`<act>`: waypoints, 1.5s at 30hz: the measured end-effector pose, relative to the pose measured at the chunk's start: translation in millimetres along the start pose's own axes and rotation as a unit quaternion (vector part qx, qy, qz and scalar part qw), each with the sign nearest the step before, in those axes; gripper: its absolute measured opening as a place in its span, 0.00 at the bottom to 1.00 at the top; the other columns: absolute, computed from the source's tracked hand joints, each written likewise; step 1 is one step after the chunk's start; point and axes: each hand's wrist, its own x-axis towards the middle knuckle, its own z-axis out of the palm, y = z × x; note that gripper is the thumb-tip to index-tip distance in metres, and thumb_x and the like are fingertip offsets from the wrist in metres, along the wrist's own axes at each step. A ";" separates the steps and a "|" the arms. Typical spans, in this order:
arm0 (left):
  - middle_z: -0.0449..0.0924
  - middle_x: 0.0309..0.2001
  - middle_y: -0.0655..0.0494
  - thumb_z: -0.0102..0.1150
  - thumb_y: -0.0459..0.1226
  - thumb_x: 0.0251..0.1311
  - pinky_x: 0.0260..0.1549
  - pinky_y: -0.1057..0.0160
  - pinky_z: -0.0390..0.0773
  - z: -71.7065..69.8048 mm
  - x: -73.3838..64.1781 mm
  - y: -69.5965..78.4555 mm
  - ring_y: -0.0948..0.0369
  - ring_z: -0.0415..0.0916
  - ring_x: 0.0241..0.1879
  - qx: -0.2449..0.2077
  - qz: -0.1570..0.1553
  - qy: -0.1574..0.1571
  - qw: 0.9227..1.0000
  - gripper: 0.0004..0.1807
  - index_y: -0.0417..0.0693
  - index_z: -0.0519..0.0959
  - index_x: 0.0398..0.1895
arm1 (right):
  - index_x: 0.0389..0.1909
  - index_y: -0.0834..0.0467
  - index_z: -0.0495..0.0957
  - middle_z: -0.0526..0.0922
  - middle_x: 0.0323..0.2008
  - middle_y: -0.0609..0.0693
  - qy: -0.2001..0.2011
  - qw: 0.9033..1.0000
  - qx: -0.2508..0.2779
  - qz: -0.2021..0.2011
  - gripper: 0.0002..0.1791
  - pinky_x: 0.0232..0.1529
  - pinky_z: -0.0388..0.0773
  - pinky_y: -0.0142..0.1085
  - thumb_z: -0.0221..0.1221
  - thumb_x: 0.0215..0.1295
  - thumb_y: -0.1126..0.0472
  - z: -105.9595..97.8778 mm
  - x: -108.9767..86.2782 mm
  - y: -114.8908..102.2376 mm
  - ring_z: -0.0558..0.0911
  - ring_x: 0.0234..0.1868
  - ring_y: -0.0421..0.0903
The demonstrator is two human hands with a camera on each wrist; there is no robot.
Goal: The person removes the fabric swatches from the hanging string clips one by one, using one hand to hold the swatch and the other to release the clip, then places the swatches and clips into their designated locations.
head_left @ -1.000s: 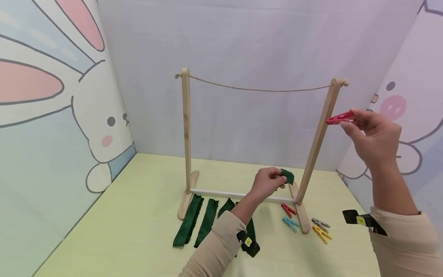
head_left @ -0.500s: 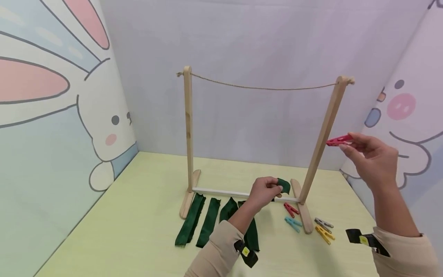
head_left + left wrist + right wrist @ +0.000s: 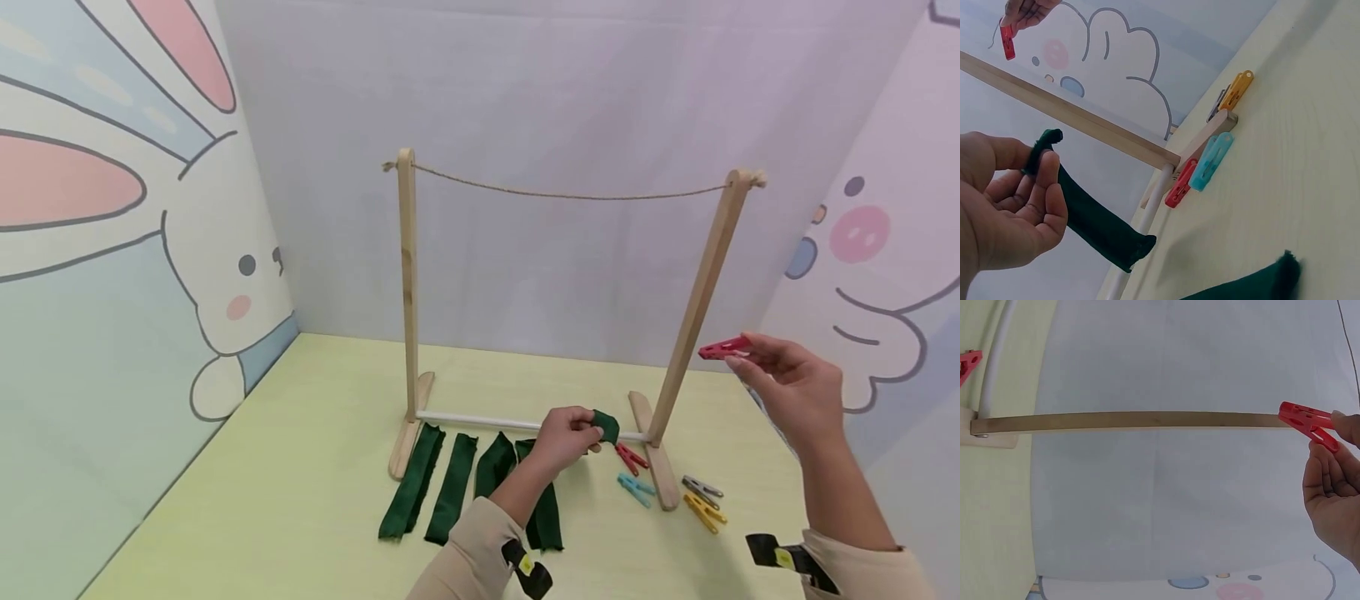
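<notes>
My left hand (image 3: 564, 439) pinches the top end of a dark green fabric strip (image 3: 1100, 219) between thumb and fingers. In the left wrist view the strip hangs down from that grip, near the rack's white rod (image 3: 1159, 194). Right of the rack, my right hand (image 3: 801, 390) holds a red clothespin (image 3: 1305, 422) by its handle ends, its tip pointing left. The wooden rack's right post (image 3: 699, 308) stands between the two hands. A thin string (image 3: 555, 195) spans the rack's tops, with nothing hanging on it.
Several green strips (image 3: 452, 492) lie side by side on the pale yellow table (image 3: 247, 500) before the rack. By its right foot (image 3: 660, 477) lie another red clothespin (image 3: 632, 458), a blue one (image 3: 636, 489), a grey one (image 3: 702, 486) and a yellow one (image 3: 705, 512).
Both hands have come down. The right one, with the red clothespin, dropped well below the string; the left one sank a little toward the table, still pinching the green strip.
</notes>
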 end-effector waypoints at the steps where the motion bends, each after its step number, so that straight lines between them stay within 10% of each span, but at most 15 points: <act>1: 0.76 0.28 0.55 0.58 0.30 0.60 0.31 0.64 0.77 -0.3 -0.5 -1.9 0.60 0.79 0.26 0.001 -0.002 0.000 1.000 0.14 0.35 0.76 0.49 | 0.50 0.66 0.78 0.78 0.28 0.36 -0.003 1.000 0.002 0.003 0.19 0.24 0.70 0.19 0.64 0.58 0.65 0.6 -1.6 1.5 0.73 0.29 0.36; 15: 0.75 0.23 0.57 0.59 0.29 0.58 0.27 0.68 0.73 -1.7 -5.0 -26.2 0.61 0.79 0.23 0.034 0.008 -0.003 0.999 0.16 0.37 0.77 0.50 | 0.48 0.67 0.78 0.79 0.27 0.38 -0.044 0.999 0.005 0.021 0.18 0.22 0.71 0.22 0.64 0.57 0.65 7.7 -26.3 24.9 0.74 0.26 0.35; 26: 0.77 0.22 0.59 0.60 0.30 0.58 0.22 0.68 0.69 -6.4 -33.9 -44.0 0.62 0.78 0.24 0.067 0.016 -0.019 0.997 0.16 0.36 0.77 0.50 | 0.46 0.67 0.78 0.80 0.27 0.37 -0.081 0.995 0.021 0.054 0.16 0.22 0.72 0.23 0.65 0.57 0.66 8.4 -53.8 52.9 0.77 0.25 0.33; 45: 0.77 0.21 0.52 0.56 0.25 0.56 0.23 0.61 0.79 -7.9 -67.0 -59.5 0.52 0.81 0.23 0.018 -0.083 -0.026 0.996 0.14 0.28 0.76 0.47 | 0.49 0.63 0.78 0.81 0.30 0.34 -0.113 0.984 0.042 0.127 0.16 0.29 0.75 0.23 0.63 0.59 0.63 8.0 -87.6 76.5 0.78 0.30 0.31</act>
